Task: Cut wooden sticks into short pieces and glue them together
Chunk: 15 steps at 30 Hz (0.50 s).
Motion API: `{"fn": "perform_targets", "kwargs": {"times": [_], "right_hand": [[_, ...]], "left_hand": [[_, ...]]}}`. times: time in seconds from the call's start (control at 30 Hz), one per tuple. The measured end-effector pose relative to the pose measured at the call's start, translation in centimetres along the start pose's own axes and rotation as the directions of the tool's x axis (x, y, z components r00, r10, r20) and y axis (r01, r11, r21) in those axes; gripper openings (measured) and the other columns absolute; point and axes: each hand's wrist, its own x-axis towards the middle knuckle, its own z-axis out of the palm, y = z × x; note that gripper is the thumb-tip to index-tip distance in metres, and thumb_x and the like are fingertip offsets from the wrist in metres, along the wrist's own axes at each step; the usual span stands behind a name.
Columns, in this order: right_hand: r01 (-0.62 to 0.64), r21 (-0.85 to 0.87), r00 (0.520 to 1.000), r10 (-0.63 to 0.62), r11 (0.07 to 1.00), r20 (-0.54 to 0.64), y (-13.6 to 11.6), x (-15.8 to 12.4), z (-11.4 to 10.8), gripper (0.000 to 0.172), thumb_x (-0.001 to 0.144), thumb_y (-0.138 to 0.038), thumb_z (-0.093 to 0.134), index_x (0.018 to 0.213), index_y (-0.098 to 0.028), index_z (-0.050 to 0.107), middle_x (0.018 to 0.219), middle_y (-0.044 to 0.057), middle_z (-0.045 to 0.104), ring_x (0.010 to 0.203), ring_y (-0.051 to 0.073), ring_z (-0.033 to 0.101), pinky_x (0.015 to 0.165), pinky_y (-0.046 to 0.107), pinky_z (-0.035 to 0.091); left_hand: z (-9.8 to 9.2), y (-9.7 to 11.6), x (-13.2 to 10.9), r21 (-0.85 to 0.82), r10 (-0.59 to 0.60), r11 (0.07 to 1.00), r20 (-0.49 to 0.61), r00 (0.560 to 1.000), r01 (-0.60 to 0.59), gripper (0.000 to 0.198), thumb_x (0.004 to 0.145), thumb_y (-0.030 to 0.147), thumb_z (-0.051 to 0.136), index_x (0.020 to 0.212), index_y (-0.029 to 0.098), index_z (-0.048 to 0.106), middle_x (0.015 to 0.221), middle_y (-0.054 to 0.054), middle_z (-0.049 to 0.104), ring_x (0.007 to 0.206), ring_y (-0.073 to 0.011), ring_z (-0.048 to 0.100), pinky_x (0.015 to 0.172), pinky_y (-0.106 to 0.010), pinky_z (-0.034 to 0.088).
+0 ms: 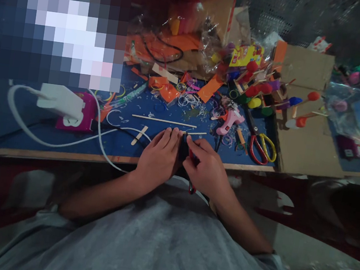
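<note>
At the table's front edge, my left hand (160, 154) is palm down, its fingers closed and pressed over one end of a thin wooden stick (196, 133). The stick's other end points right, past my right fingertips. Close beside it, my right hand (207, 165) is closed around a red-handled tool (192, 189); most of the tool is hidden, so its kind is unclear. A longer wooden stick (165, 121) lies just beyond my hands. Left of them a flat craft stick (139, 136) rests across a cable.
A pink glue gun (231, 121) and red-and-yellow-handled scissors (261, 148) lie to the right, before a cardboard sheet (307, 147). Colourful clay-tipped sticks (262, 90) and orange scraps (167, 91) clutter the back. A white charger (61, 101) with a looping cable sits left.
</note>
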Motion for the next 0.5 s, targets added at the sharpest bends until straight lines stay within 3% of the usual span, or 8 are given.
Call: {"fn": "perform_targets", "kwargs": {"times": [0.13,0.33,0.5], "right_hand": [[-0.005,-0.011,0.999,0.004,1.000,-0.036,-0.01,0.44,0.37,0.060,0.098,-0.019,0.058,0.156,-0.011,0.073,0.120,0.016,0.075,0.098,0.026,0.076,0.094,0.042,0.070],[-0.015,-0.024,1.000,0.015,1.000,0.007,-0.03,-0.24,-0.03,0.061,0.099,-0.019,0.061,0.158,-0.017,0.072,0.124,0.014,0.076,0.097,0.025,0.077,0.092,0.043,0.071],[-0.015,-0.011,1.000,0.015,1.000,-0.013,-0.05,0.70,0.38,0.062,0.097,-0.018,0.060,0.158,-0.014,0.072,0.125,0.016,0.075,0.103,0.027,0.077,0.098,0.045,0.070]], "left_hand": [[-0.03,0.05,0.08,-0.002,-0.007,1.000,0.005,1.000,0.007,0.061,0.115,0.026,0.051,0.167,-0.005,0.058,0.170,-0.029,0.064,0.161,-0.0397,0.062,0.132,-0.052,0.056],[-0.05,-0.01,0.01,-0.036,-0.015,0.999,0.024,1.000,0.016,0.063,0.113,0.025,0.051,0.168,-0.004,0.058,0.171,-0.029,0.063,0.161,-0.0393,0.062,0.133,-0.053,0.056],[-0.07,0.00,0.03,0.003,-0.002,1.000,-0.034,0.999,0.002,0.061,0.112,0.025,0.054,0.164,-0.005,0.062,0.166,-0.028,0.068,0.156,-0.0394,0.067,0.130,-0.050,0.058]]}}
